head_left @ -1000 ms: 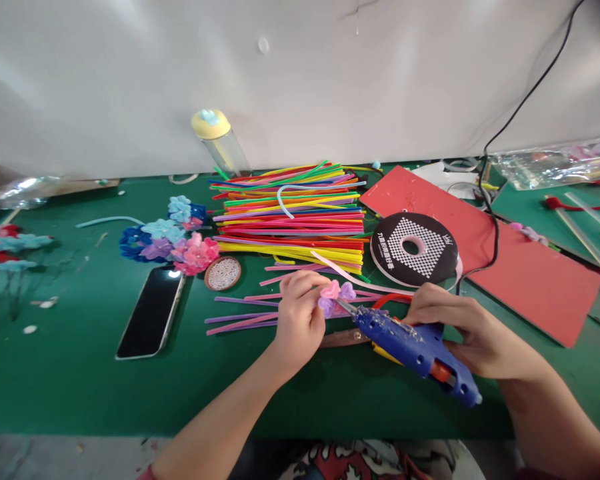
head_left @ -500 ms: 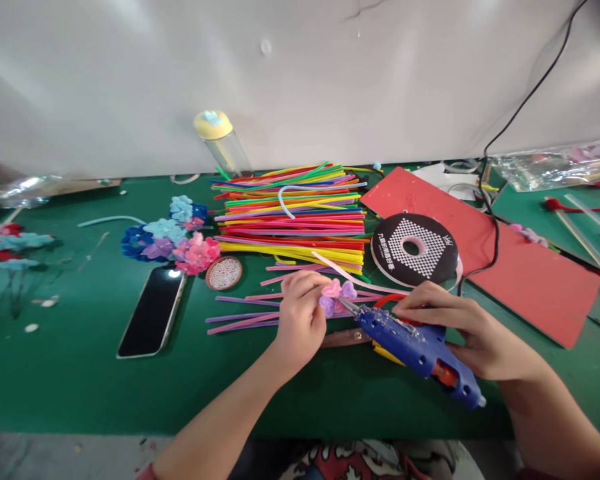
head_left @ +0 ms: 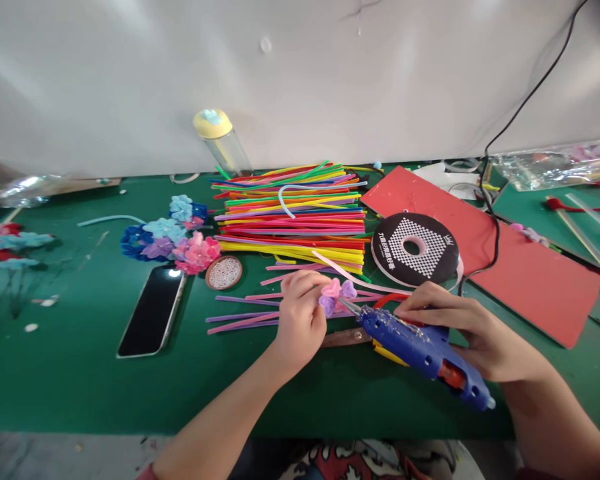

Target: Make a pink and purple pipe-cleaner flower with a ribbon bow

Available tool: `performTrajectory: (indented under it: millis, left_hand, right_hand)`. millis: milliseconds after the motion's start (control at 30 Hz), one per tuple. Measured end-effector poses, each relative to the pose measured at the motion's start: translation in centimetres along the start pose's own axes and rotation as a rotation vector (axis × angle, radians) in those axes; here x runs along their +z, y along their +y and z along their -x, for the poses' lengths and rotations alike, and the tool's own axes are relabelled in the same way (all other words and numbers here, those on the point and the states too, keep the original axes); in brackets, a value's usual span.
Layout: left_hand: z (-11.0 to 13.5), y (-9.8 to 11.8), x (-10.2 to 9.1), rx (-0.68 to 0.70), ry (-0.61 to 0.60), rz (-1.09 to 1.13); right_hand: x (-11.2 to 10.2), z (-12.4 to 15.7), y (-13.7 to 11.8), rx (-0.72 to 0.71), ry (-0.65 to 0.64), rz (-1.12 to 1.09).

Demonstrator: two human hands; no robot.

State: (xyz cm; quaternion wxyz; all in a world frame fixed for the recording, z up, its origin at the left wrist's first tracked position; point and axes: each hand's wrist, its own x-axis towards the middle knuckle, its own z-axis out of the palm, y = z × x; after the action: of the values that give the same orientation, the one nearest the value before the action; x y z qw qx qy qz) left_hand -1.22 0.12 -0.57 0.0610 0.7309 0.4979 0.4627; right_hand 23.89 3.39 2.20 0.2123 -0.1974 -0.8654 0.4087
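Observation:
Between the fingers of my left hand [head_left: 303, 317] is a small pink and purple pipe-cleaner flower [head_left: 334, 293], its petals facing right. My right hand [head_left: 467, 327] is wrapped round a blue hot glue gun [head_left: 415, 350], whose metal nozzle points up and left at the flower's middle. The nozzle tip is at the petals; whether it touches them I cannot tell. Below the hands lie scissors [head_left: 347, 338], partly hidden by the glue gun. Loose pink and purple pipe cleaners [head_left: 245, 322] lie to the left of my left hand.
A pile of coloured pipe cleaners [head_left: 290, 223] lies behind my hands. Right of it are a ribbon spool [head_left: 414, 248] and a red board [head_left: 530, 267] crossed by a black cord [head_left: 495, 233]. To the left are a phone [head_left: 151, 312], bead dish [head_left: 224, 273], finished flowers [head_left: 165, 230] and bottle [head_left: 223, 143].
The glue gun's rear end has shifted slightly to the right, while its nozzle stays at the flower. My left hand has hardly moved.

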Motion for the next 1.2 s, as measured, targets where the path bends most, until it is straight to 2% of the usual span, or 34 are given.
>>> performTrajectory:
  millis: [467, 1200]
  left_hand:
    - [0.05, 0.00, 0.12, 0.031, 0.028, -0.037]
    - [0.04, 0.03, 0.11, 0.037, 0.027, -0.062]
  right_hand:
    - [0.06, 0.02, -0.11, 0.021, -0.015, -0.047]
    - [0.10, 0.10, 0.25, -0.011, -0.014, 0.021]
